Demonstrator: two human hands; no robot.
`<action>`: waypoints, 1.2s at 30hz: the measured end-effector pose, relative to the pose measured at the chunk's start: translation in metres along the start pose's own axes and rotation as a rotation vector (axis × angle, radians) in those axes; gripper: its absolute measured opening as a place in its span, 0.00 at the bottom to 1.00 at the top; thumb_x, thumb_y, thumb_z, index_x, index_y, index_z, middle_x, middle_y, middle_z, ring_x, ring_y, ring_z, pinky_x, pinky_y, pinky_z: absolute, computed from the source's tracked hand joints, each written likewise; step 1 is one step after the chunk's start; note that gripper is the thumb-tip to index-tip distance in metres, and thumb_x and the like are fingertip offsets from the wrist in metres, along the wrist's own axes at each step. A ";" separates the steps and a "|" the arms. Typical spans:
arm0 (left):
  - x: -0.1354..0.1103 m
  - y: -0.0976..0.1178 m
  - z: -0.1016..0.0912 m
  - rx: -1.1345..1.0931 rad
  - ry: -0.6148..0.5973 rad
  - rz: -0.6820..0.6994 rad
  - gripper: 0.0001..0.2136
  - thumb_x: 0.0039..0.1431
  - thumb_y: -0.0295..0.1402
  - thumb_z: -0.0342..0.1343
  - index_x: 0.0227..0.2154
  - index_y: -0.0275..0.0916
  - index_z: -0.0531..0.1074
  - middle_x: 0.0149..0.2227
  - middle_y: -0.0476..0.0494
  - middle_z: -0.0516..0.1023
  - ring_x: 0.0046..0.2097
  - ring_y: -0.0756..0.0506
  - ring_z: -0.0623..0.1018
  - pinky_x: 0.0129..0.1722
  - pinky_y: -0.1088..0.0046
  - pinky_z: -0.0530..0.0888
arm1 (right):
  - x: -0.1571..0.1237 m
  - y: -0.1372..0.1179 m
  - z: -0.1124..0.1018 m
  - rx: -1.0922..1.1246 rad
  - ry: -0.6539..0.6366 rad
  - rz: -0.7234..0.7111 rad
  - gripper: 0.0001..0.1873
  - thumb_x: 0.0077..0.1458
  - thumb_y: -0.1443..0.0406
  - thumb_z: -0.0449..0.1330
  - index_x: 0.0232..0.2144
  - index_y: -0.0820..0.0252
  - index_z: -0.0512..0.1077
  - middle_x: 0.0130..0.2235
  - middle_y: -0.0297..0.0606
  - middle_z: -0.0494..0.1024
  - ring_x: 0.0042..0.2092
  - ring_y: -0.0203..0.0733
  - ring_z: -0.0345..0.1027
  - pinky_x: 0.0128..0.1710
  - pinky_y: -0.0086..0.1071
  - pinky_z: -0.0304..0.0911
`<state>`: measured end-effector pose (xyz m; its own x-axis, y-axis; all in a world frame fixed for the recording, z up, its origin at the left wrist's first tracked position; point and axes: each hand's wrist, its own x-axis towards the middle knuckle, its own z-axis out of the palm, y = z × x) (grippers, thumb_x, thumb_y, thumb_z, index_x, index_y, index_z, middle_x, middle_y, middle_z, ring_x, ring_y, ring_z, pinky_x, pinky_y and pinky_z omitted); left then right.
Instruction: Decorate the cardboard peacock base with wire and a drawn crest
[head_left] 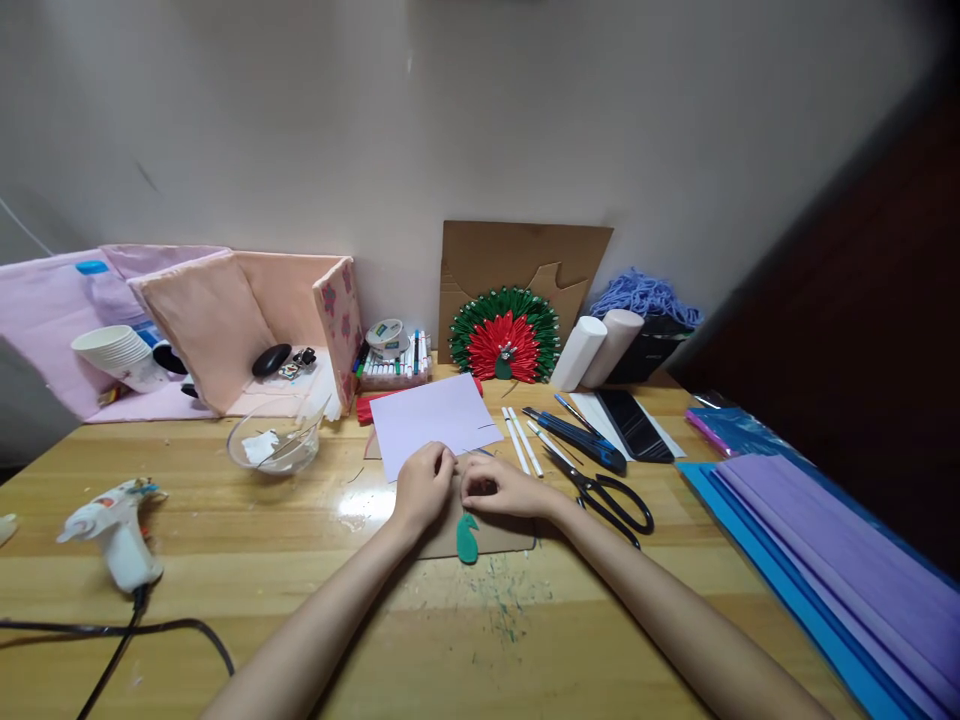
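Note:
My left hand [424,487] and my right hand [499,488] meet at the middle of the wooden table [225,560], fingers curled together over the near edge of a pale lilac paper sheet [431,415]. What the fingertips pinch is too small to make out. Both hands rest over a brown cardboard piece [495,535]. A small green cut-out shape [467,539] lies on that cardboard just below the hands. Black scissors [611,495] lie right of my right hand.
A white glue gun [112,530] with a black cord lies left. A glass bowl [274,440], marker set [394,365], red-green peacock craft [506,335], white sticks [521,440], a blue cutter [581,435] and blue and purple paper sheets [840,540] stand around.

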<state>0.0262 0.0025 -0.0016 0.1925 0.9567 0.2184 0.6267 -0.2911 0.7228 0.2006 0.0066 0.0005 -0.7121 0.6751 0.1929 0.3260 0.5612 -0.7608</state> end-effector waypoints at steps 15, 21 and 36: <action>-0.001 0.000 0.003 0.015 0.004 0.034 0.12 0.61 0.33 0.41 0.26 0.38 0.67 0.29 0.47 0.73 0.33 0.48 0.71 0.33 0.74 0.64 | -0.005 -0.001 0.000 0.007 0.013 0.022 0.03 0.52 0.68 0.59 0.27 0.60 0.73 0.33 0.35 0.69 0.38 0.38 0.63 0.40 0.32 0.60; -0.001 0.001 0.004 0.020 0.004 0.043 0.12 0.60 0.32 0.41 0.27 0.39 0.68 0.30 0.47 0.74 0.34 0.48 0.72 0.33 0.74 0.65 | -0.006 0.002 0.000 0.003 0.002 0.038 0.03 0.52 0.68 0.59 0.27 0.60 0.72 0.33 0.35 0.70 0.38 0.38 0.63 0.39 0.33 0.61; 0.001 0.019 -0.032 0.083 -0.303 0.021 0.13 0.58 0.36 0.44 0.28 0.38 0.72 0.31 0.45 0.77 0.34 0.46 0.73 0.33 0.72 0.66 | -0.009 0.007 0.004 0.403 0.195 0.200 0.12 0.53 0.56 0.58 0.30 0.60 0.66 0.28 0.32 0.68 0.30 0.36 0.63 0.33 0.31 0.60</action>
<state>0.0142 -0.0020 0.0331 0.4143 0.9099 0.0186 0.6773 -0.3219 0.6615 0.2069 0.0026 -0.0095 -0.5175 0.8496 0.1016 0.1506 0.2074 -0.9666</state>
